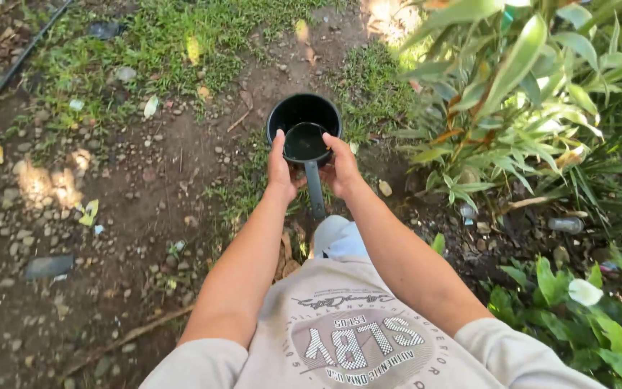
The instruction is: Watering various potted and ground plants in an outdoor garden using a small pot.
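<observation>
Both hands out in front, over bare ground. My left hand [279, 167] is wrapped on the left rim of a black dipper [307, 142]; my right hand [341, 167] is wrapped on its right rim. Each is grasping it, thumbs up on the edge. Neither hand is nearer: the dipper sits between them, just ahead of the knuckles.

The dipper's long axis runs along its handle [315, 190], which points straight back toward my body, down between the two wrists. The bowl faces up; whether it holds water I cannot tell.

Directly beyond the dipper, and partly hidden by it, is a larger black bucket [304, 110] on the dirt path [145, 180], mouth open upward. The dipper overlaps the bucket's near rim.

Outward: grass patch [145, 43] on the far side, leafy plants [527, 108] to the right, scattered stones and litter on the left.
</observation>
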